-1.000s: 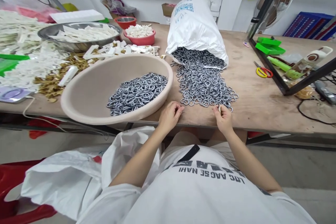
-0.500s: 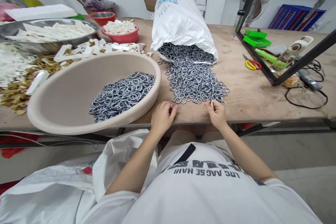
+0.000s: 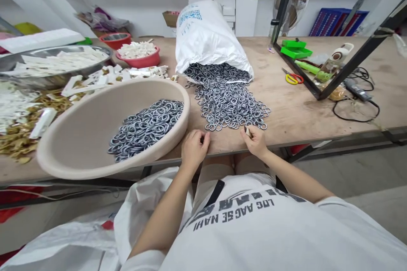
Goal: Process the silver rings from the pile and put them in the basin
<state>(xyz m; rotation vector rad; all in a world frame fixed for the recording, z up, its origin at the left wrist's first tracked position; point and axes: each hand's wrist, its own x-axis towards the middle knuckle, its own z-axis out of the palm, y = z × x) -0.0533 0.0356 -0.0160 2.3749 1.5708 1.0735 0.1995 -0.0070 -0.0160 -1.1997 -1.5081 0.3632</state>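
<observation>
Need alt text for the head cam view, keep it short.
Two bare hands work at the edge of a wooden table: the right hand pinches a small pale piece, and the left hand has its fingers curled. Metal rings spill from a white sack just ahead, and more metal rings lie in a beige basin.

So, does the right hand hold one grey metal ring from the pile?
No, the right hand pinches a small pale oblong piece beside the loose pile of grey metal rings.
</observation>
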